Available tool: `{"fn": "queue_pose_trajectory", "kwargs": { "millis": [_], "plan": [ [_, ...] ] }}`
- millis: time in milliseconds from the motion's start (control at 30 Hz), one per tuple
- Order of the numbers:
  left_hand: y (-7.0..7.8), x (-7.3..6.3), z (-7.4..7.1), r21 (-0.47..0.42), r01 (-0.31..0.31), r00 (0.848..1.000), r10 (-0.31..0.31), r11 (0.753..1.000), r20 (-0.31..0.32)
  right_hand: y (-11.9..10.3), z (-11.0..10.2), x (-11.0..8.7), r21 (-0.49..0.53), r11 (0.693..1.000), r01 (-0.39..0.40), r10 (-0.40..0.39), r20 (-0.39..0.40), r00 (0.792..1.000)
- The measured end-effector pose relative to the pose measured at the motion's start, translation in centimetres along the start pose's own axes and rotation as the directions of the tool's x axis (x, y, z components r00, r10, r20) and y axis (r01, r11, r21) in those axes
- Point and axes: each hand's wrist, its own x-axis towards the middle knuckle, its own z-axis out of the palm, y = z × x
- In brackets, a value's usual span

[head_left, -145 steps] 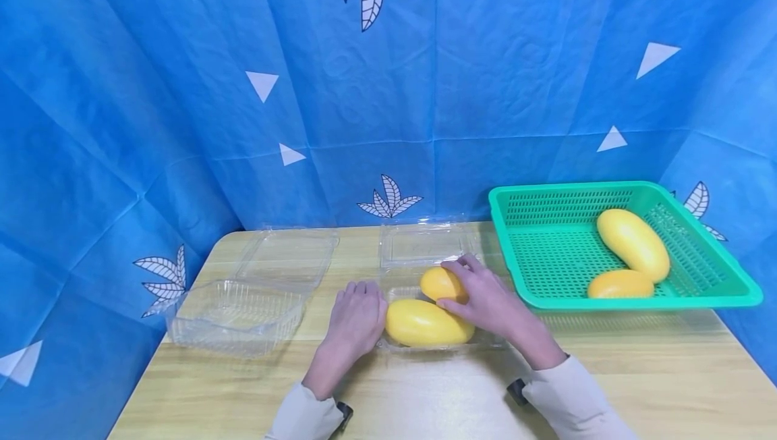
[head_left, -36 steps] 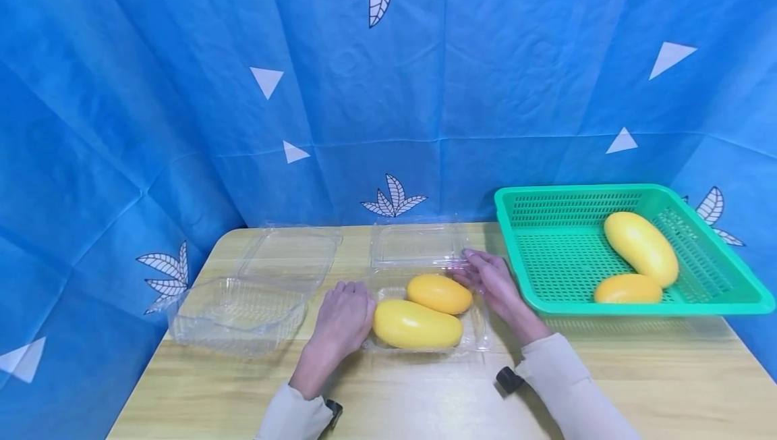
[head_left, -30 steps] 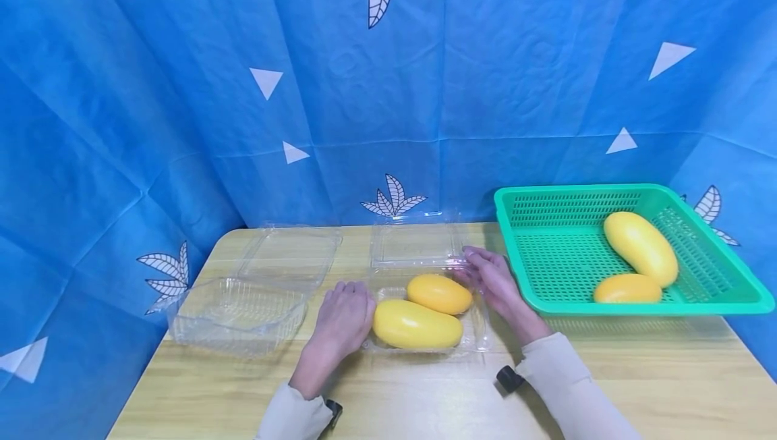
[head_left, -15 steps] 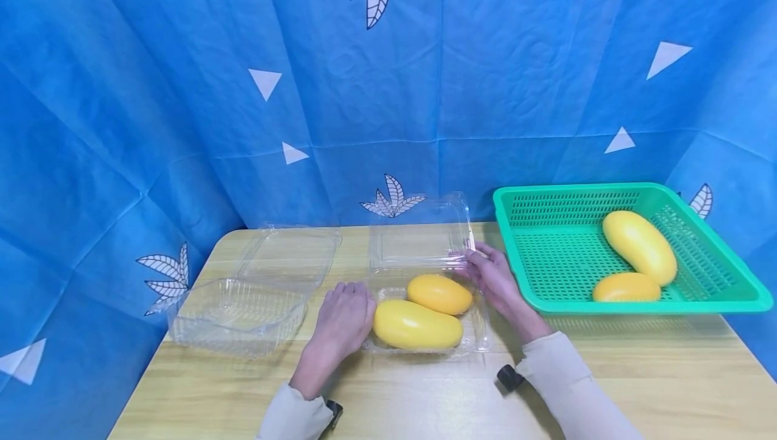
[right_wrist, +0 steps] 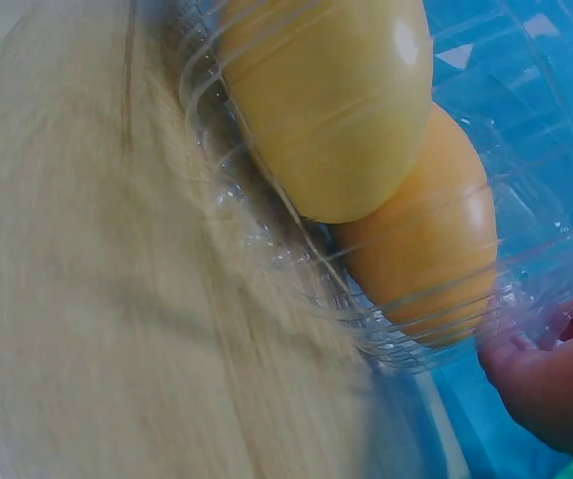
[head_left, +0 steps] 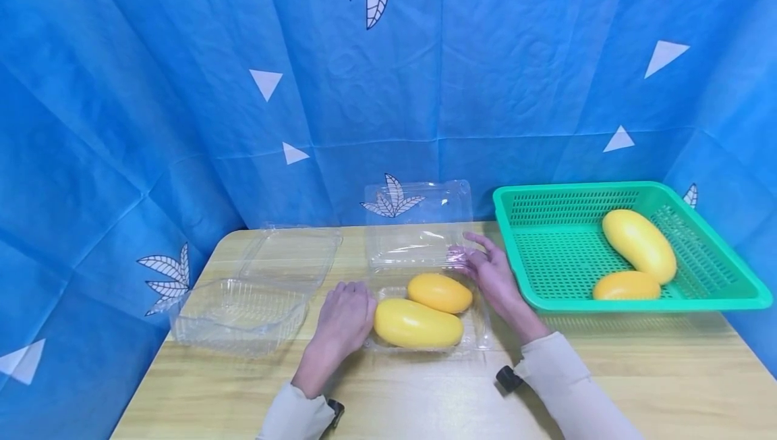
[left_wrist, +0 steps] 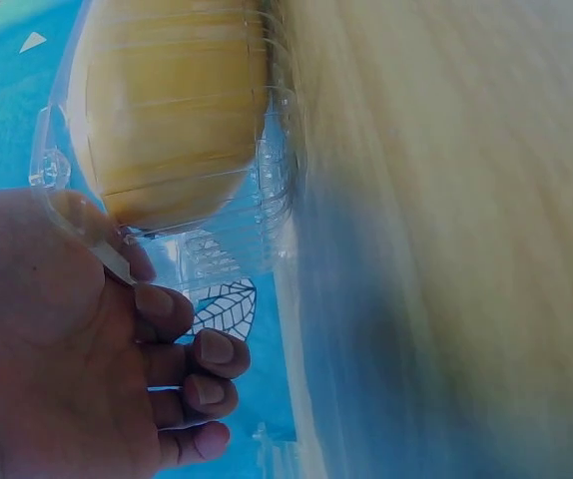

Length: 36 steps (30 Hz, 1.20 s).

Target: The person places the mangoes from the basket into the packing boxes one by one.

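Two mangoes, a larger yellow one (head_left: 417,324) and a smaller orange one (head_left: 440,293), lie side by side in a clear plastic clamshell box (head_left: 476,337). My left hand (head_left: 342,318) pinches the box's left rim; the left wrist view shows the rim between thumb and fingers. At the back right corner, near the hinge, my right hand (head_left: 494,281) holds the clear lid (head_left: 419,214) by its side edge, some fingers seen through the plastic. The lid stands tilted up in front of the blue curtain. The right wrist view shows only part of that hand (right_wrist: 556,389).
A second clear clamshell box (head_left: 237,318) stands at the left with its lid (head_left: 291,254) laid back. To the right is a green perforated basket (head_left: 546,258) holding two more mangoes (head_left: 640,244). A blue curtain (head_left: 376,89) hangs behind the wooden table (head_left: 425,399).
Earlier the right hand held the smaller mango over the box; it let go and moved to the lid. The lid has since swung up from lying back. The left hand stays at the rim.
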Motion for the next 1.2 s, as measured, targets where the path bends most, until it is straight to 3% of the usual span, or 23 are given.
{"fn": "queue_pose_trajectory", "kwargs": {
  "millis": [267,700,1200],
  "plan": [
    [-0.36,-0.03,-0.02,-0.004,0.012,1.0,-0.012,1.0,0.007,-0.05,0.31,-0.07,-0.011,0.999,0.045,-0.044,0.024,0.999],
    [-0.56,0.06,0.08,-0.031,0.018,1.0,-0.018,0.999,0.001,-0.18,0.79,-0.26,-0.031,0.996,0.086,-0.086,-0.001,0.996],
    [-0.54,-0.12,0.15,-0.068,0.012,0.999,-0.015,0.998,-0.04,0.3,0.38,-0.2,-0.038,0.987,0.157,-0.156,0.031,0.987]
  ]
}}
